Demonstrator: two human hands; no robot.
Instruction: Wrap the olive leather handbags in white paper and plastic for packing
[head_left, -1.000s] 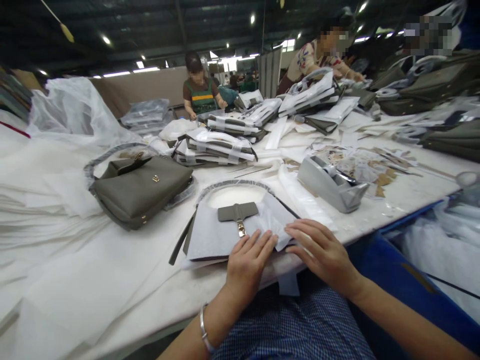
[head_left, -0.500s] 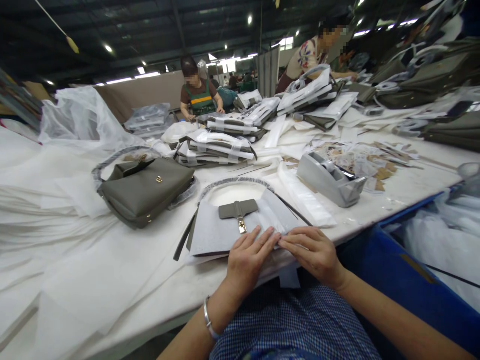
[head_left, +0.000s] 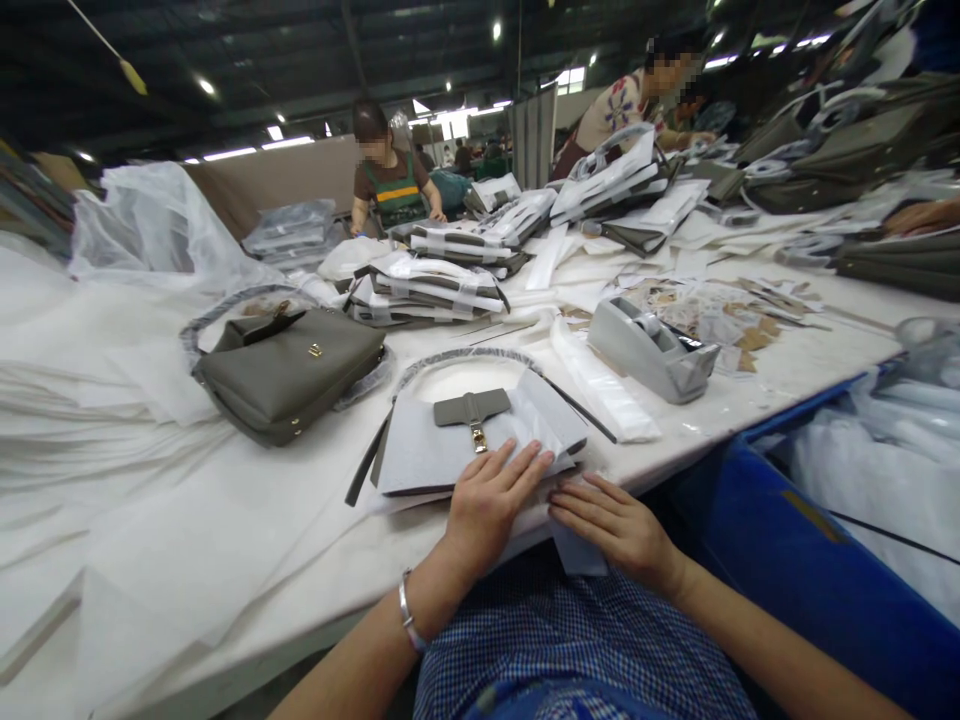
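A flat-lying handbag [head_left: 459,408] with a wrapped handle, a strap tab and a gold clasp is in front of me, white tissue paper [head_left: 420,450] covering its front. My left hand [head_left: 491,500] lies on the paper at the bag's near edge, fingers stretched out. Just right of it, my right hand [head_left: 619,525] rests flat with straight fingers on the paper edge that hangs over the table side. No object shows in either palm. To the left lies a second olive handbag [head_left: 296,370], unwrapped except for its handle.
A grey tape dispenser [head_left: 649,350] stands at right beside a stack of white plastic strips [head_left: 600,385]. Wrapped bags [head_left: 431,290] are piled behind. White paper sheets [head_left: 150,560] spread across the left. A blue bin [head_left: 742,530] adjoins the table's right edge. Two people work across the table.
My right hand has slid down toward the table edge, away from the bag's corner. My left hand stays on the paper. Another person's hand has come into view at far right.
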